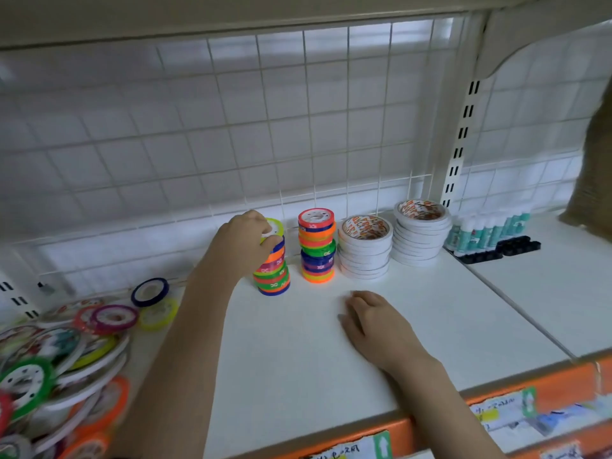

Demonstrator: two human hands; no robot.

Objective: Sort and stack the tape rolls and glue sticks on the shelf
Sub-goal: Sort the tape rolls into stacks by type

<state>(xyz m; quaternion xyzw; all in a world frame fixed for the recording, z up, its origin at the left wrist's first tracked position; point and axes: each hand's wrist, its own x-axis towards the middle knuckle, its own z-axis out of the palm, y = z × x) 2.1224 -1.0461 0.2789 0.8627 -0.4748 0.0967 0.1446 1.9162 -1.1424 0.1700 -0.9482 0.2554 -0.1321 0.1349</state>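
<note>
— Four stacks at the back of the shelf: two of coloured tape rolls, two of white rolls. Leftmost coloured stack leaning a little, with a lime-green roll on top.

— Held by which hand?

— Left hand, fingers curled round that top roll, probably seating it square so as not to tip the column. Second coloured stack just beside, apart from it.

— And the right hand?

— Flat on the shelf in front of the stacks, fingers relaxed, gripping nothing; likely just bracing.

— White rolls?

— Two white stacks and, sorted by kind, right of the coloured ones.

— Glue sticks?

— Upright in a row on the next shelf panel, beside a black holder.

— Left to do?

— Plenty: loose pile of mixed rolls at far left, unsorted.
</note>
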